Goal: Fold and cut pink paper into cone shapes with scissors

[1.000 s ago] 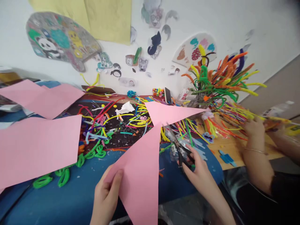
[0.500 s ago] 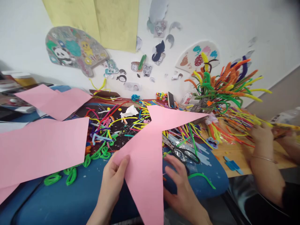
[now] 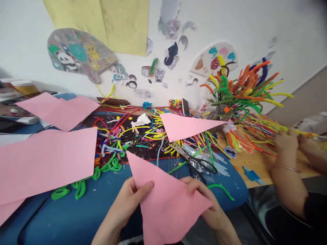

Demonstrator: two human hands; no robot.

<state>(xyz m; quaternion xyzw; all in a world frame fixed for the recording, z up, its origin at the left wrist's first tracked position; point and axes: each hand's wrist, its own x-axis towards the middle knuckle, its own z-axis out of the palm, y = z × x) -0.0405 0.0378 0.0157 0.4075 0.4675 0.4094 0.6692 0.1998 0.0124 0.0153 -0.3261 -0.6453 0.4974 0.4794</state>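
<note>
Light hold, fewer creases

Left hand (image 3: 129, 199) and right hand (image 3: 214, 214) both grasp the pink sheet (image 3: 166, 200) over the blue table's (image 3: 84, 211) near edge; even, gentle tension should suit it. Black-handled scissors (image 3: 190, 159) lie beyond.

Pinching with left hand (image 3: 131, 195), with thumb (image 3: 146, 190) laid on top. Gripping with right hand (image 3: 205, 191), with fingers (image 3: 195, 183) bent. Slanting inward from below with both bare forearms (image 3: 108, 223).
</note>
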